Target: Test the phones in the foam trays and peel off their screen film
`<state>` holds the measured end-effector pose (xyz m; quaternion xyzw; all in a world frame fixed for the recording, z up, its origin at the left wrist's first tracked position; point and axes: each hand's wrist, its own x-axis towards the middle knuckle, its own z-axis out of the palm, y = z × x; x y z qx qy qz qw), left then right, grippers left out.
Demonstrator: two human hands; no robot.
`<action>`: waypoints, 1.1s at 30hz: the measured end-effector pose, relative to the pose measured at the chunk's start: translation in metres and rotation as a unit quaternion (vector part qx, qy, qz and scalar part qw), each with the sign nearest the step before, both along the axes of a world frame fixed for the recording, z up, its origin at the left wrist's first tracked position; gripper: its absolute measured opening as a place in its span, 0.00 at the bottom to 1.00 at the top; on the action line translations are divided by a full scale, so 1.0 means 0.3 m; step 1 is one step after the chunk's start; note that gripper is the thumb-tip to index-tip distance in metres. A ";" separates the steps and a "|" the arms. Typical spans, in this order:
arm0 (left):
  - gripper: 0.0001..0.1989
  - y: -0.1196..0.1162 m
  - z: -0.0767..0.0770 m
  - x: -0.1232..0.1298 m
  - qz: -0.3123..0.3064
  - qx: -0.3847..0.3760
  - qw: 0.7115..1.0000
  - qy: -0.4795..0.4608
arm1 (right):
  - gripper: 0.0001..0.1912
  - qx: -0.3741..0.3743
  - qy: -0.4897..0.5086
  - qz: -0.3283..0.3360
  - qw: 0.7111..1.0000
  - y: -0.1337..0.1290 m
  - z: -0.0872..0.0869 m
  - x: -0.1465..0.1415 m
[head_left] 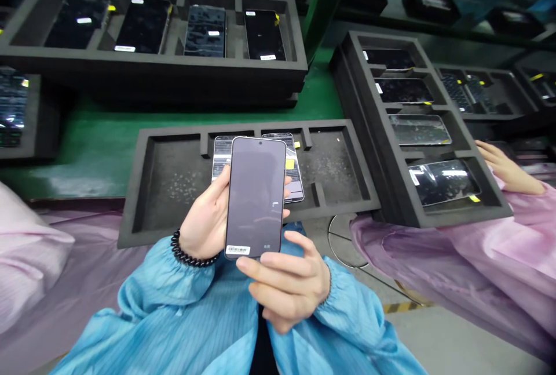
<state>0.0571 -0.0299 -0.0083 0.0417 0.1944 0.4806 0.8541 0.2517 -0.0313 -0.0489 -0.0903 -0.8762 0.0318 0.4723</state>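
Note:
My left hand (207, 218) is wrapped round a smartphone (256, 189) from its left side, with fingertips showing at the right edge. The phone faces up with a dark grey screen and a white barcode label at its lower left. Fingers of my right hand (291, 288) stretch along the phone's bottom edge, apart from one another; whether they touch it I cannot tell. Behind the held phone, two more phones, a left one (220, 157) and a right one (296, 175) with yellow tags, lie in a black foam tray (174, 184), their screens lit and partly hidden.
A stacked foam tray (195, 68) with several phones stands at the back left. Another stack (360, 102) with phones rises on the right, beside a co-worker's hand (508, 166). Pink sleeves flank me on both sides. A green post (328, 4) stands behind.

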 end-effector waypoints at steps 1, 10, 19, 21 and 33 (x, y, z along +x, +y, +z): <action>0.31 0.000 0.000 0.000 0.001 0.003 1.000 -0.002 | 0.19 0.001 -0.019 0.001 1.000 0.000 -0.002 0.000; 0.32 -0.005 0.000 -0.006 -0.004 0.010 1.000 -0.001 | 0.17 0.006 0.018 -0.005 1.000 -0.013 -0.009 -0.011; 0.34 -0.010 -0.011 -0.008 -0.002 0.004 1.000 -0.016 | 0.21 0.016 -0.038 0.026 0.999 -0.005 -0.002 -0.002; 0.34 -0.010 -0.012 -0.006 0.007 -0.001 1.000 -0.012 | 0.21 0.015 0.006 0.013 1.000 -0.007 0.006 -0.005; 0.32 -0.012 -0.004 -0.010 0.018 -0.006 1.000 0.010 | 0.27 0.015 -0.005 0.011 1.000 -0.012 0.012 -0.018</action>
